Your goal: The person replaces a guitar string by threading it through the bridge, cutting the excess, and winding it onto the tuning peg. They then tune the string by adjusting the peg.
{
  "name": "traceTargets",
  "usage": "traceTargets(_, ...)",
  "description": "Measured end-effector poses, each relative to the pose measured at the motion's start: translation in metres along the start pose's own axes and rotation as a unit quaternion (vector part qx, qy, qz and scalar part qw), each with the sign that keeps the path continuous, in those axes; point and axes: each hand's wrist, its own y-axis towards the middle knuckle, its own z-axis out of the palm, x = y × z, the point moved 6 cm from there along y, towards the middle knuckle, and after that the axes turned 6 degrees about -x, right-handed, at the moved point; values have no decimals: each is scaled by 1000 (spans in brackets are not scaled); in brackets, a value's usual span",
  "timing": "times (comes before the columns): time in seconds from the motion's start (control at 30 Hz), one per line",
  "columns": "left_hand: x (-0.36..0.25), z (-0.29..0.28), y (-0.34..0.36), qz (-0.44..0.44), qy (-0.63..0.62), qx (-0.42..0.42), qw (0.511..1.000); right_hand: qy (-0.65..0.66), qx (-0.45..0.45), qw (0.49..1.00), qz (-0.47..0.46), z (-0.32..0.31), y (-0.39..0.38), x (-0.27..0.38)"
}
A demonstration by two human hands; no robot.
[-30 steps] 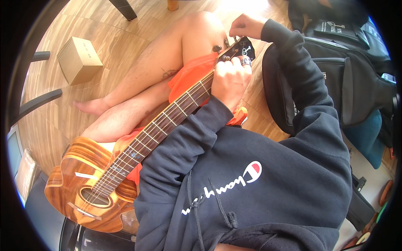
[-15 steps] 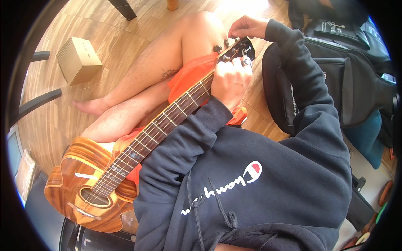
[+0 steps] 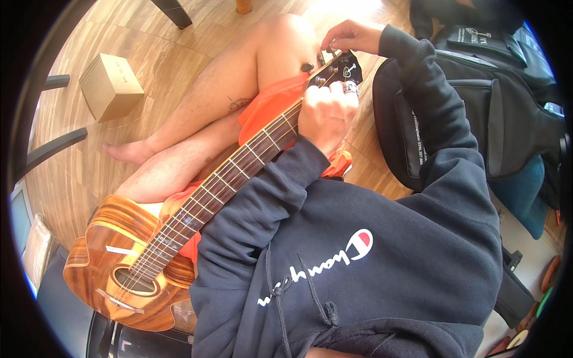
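Note:
An acoustic guitar [image 3: 104, 271] with glossy striped wood lies slantwise across my lap. Its body is at the lower left, and its neck [image 3: 239, 164] runs up to a black headstock [image 3: 349, 70]. My left hand [image 3: 327, 116], with a ring on one finger, is closed over the neck's end beside the headstock; its fingertips are hidden. At the headstock's far edge, my right hand [image 3: 355, 37] pinches a tuning peg [image 3: 331, 51], partly hidden by the fingers. Another dark peg [image 3: 307, 67] sticks out nearby. Strings run down to the bridge.
A cardboard box [image 3: 112, 89] stands on the wooden floor at the left, near dark chair legs [image 3: 59, 146]. Black padded instrument bags [image 3: 459, 119] lie at the right, with a teal cushion [image 3: 522, 197] below them. My bare legs [image 3: 227, 71] are folded beyond the guitar.
The headstock and my left hand have shifted slightly left. My right fingers have moved a little up and left at the tuning peg.

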Motion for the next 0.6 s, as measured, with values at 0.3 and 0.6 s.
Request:
traceTargets(0.3,-1,1,0,-3,-34,13,999,-45,-11,994,99,4,11,-31)
traceTargets(0.6,0,2,0,-1,-6,1,1000,45,-37,994,97,6,1,-18)
